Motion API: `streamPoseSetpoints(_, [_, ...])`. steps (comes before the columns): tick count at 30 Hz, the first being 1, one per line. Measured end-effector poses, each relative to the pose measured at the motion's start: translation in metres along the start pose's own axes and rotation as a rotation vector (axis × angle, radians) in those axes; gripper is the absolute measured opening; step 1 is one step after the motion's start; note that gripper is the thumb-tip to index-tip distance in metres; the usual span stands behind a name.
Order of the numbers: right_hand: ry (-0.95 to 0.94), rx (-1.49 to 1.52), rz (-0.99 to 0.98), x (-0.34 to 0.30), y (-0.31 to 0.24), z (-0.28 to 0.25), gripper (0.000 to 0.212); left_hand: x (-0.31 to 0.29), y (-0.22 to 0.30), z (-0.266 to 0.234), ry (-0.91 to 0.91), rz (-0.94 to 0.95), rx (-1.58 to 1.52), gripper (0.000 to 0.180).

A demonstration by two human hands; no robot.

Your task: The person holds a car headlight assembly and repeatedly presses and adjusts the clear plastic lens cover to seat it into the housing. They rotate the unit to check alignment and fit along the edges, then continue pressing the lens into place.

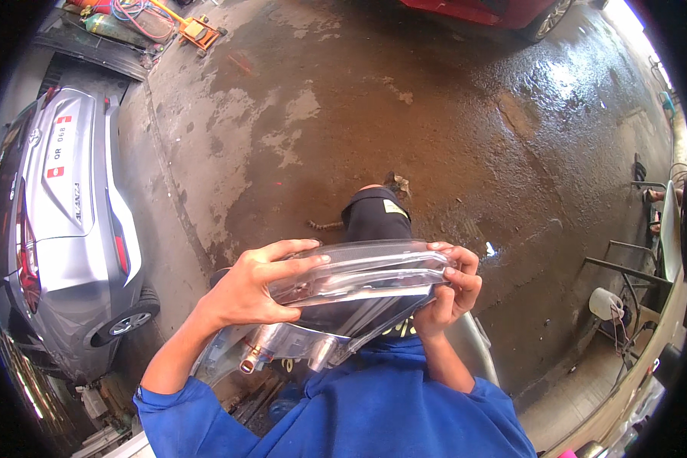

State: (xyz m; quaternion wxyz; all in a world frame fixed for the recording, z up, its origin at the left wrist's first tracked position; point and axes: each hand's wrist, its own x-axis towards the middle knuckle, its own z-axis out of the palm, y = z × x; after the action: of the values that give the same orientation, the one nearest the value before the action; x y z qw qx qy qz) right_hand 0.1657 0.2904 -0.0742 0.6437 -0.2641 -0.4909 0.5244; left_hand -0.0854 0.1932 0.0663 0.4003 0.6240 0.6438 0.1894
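Between my hands is a clear plastic headlight lens point(362, 267), long and curved, held up above my lap. My left hand point(244, 286) grips its left end, fingers over the top and thumb beneath. At the opposite end my right hand point(452, 288) pinches the edge between fingers and thumb. Close under the lens lies a silvery headlight housing point(294, 340) with metallic, cylinder-like parts and a thin red wire. Whether lens and housing touch, I cannot tell. My knee in dark shorts point(378, 217) shows just beyond.
A silver car point(61, 206) stands at the left, a red car point(466, 8) at the far side. An orange floor jack point(198, 32) sits near gas cylinders point(114, 29). Beyond my knee is a cat point(397, 183). At right are a white container point(605, 304) and metal-framed furniture point(633, 271).
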Motion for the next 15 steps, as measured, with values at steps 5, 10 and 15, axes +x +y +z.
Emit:
streamPoseSetpoints(5, [-0.003,0.015,-0.010,0.0001,0.0009,0.0005,0.026,-0.0001,-0.0013,0.0004,0.010,0.014,-0.002,0.076])
streamPoseSetpoints(10, [-0.041,-0.033,-0.020,0.0009,0.0019,-0.0035,0.030,-0.0001,-0.0041,0.0021,0.006,0.014,-0.014,0.074])
streamPoseSetpoints(15, [0.005,0.024,-0.013,0.0040,0.0025,0.0007,0.023,0.0031,-0.0072,-0.0003,0.003,0.063,-0.059,0.078])
